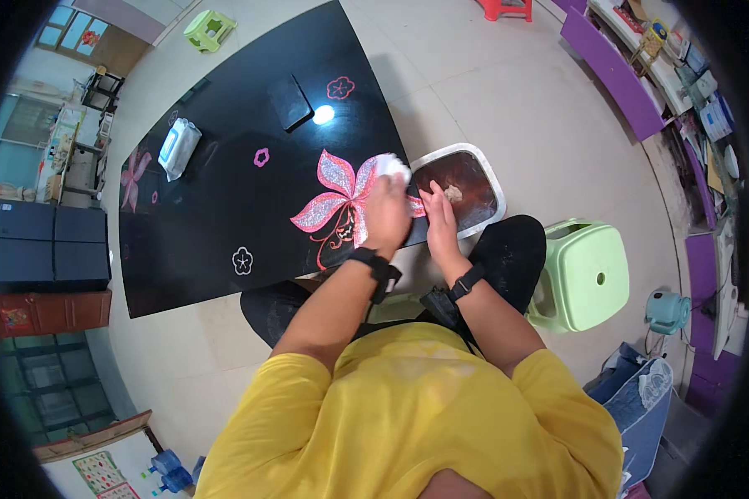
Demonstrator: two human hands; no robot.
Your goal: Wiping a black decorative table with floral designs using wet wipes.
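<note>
My left hand is closed on a crumpled white wipe, pressed to the black tabletop near its right edge. Under and beside it spreads a large pink and silver flower pattern. At the table's right edge my right hand is held with its fingers stretched out, close to the left hand; I see nothing in it. Just beyond those fingers is a rectangular bin with a pale rim and a dark reddish-brown inside. A small crumpled pale scrap lies in it.
A pack of wipes and a flat black object rest on the table. Right of my leg stands a light green stool. Another green stool and a red stool are farther off. Purple-fronted shelves line the right side.
</note>
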